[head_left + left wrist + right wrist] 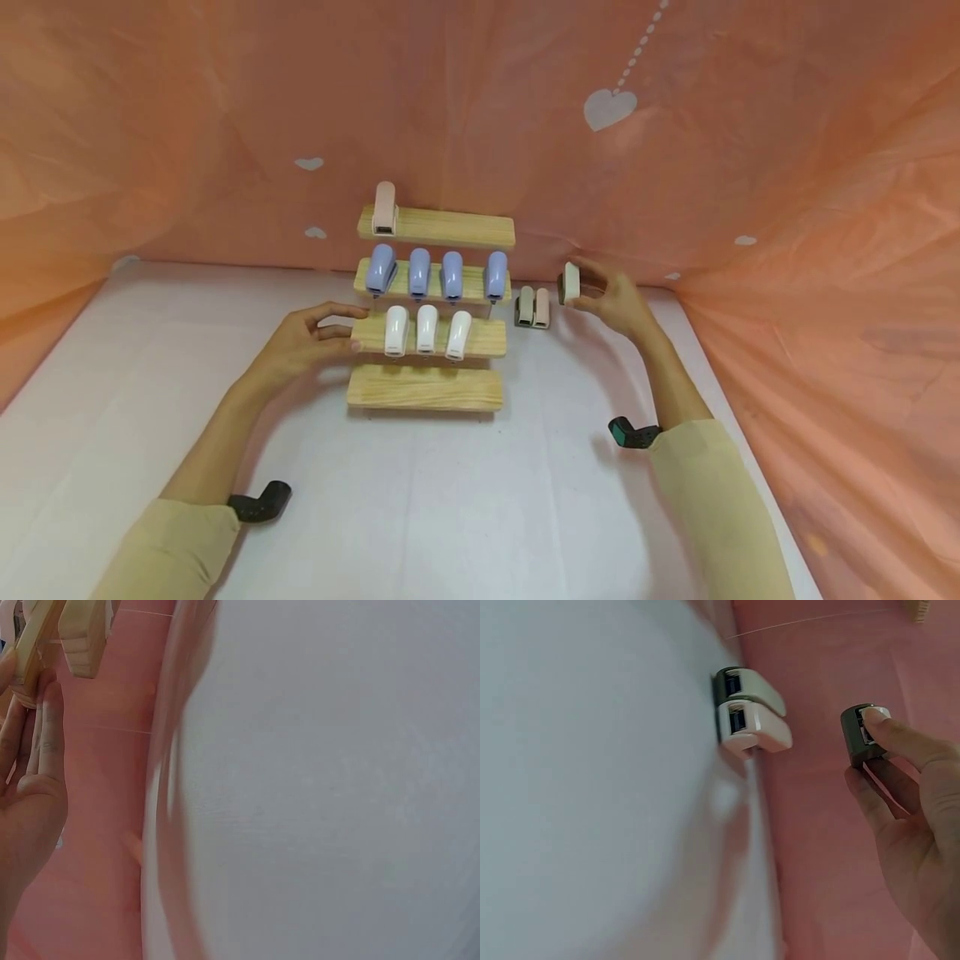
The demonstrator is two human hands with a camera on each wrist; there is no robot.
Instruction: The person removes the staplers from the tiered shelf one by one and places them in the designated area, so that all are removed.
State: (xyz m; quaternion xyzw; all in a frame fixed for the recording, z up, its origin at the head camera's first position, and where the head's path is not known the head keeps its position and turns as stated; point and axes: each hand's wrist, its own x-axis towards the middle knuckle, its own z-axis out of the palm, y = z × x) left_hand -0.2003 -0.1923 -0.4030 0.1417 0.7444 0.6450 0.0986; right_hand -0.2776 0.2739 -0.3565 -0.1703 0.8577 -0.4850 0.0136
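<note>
A tiered wooden rack (425, 389) holds small staplers: one pink stapler (385, 207) on top, several blue staplers (452, 275) below, then three white staplers (426, 330). Its lowest shelf bears none. My left hand (303, 337) pinches the left end of the shelf with the white staplers; in the left wrist view, thumb and fingers lie on either side of the plank (36, 637). To the right of the rack, my right hand (618, 304) holds a green stapler (571, 283) between thumb and fingers, raised off the table, its dark base showing in the right wrist view (855, 735).
Beside the rack's right side, a green stapler (525, 307) and a pink stapler (542, 308) stand side by side on the white table (465, 500). Pink-orange sheeting (480, 108) with white hearts hangs behind and along the sides. Each wrist wears a black camera (262, 502).
</note>
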